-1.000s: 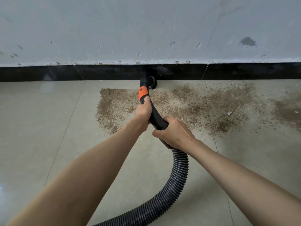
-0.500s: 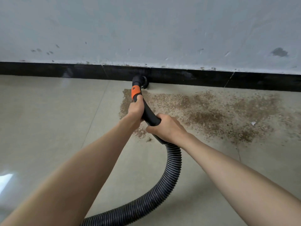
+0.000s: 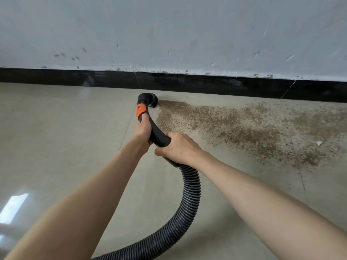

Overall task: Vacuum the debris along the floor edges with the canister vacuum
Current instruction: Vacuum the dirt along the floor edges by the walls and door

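both hands hold the black curved wand (image 3: 156, 134) of the vacuum. the left hand (image 3: 143, 129) grips it higher up, just below the orange collar (image 3: 141, 110), with its fingers wrapped round the tube. the right hand (image 3: 178, 148) clenches the lower end of the wand, where it joins the ribbed grey hose (image 3: 185, 209); its fingers curl under the tube and its thumb lies along the near side. the hose bends down from the right hand, loops toward the bottom edge of the view and runs out of frame there.

the round brush nozzle (image 3: 151, 100) at the wand's tip sits on the floor (image 3: 62, 132) close to the black skirting board (image 3: 206, 84), at the left end of the debris (image 3: 242, 126). the debris is a brown, grainy patch that spreads rightward from the nozzle along the foot of the wall, thinning toward the near side. a small white scrap (image 3: 319, 143) lies in it at the right. the pale wall (image 3: 169, 34) above the skirting is scuffed and chipped along its lower edge.
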